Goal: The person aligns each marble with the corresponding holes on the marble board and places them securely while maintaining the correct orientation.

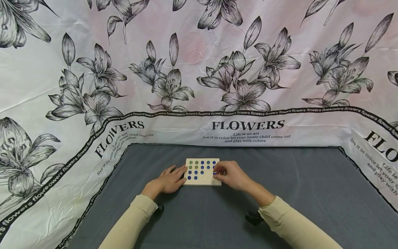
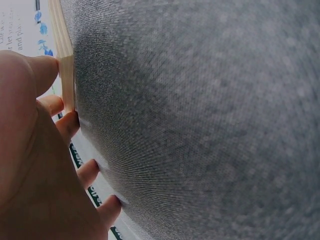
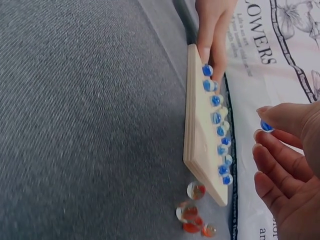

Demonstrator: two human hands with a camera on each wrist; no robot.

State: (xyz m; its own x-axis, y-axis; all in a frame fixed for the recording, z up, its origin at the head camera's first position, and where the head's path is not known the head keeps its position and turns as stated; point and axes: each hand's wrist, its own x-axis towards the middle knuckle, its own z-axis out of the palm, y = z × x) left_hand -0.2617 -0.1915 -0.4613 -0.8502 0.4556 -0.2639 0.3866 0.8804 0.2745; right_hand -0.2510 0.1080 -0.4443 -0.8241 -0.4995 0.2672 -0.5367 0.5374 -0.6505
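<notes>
Left hand (image 1: 168,180) flat, fingers straight, bracing pale wooden marble board (image 1: 202,172); right hand (image 1: 231,175) pinches blue glass marble (image 3: 266,126) over empty holes.

Both forearms, in cream long sleeves, reach forward and converge on the small pale wooden board with rows of dimples (image 1: 202,181), each wrist wearing a dark strap. The left hand (image 1: 169,180) lies flat at the board's left edge, fingers straight and a little spread, their tips touching the wood. The right hand (image 1: 231,175) hovers at the board's right edge with its fingers curled, pinching a small blue glass marble (image 3: 266,126) between thumb and fingertip.
</notes>
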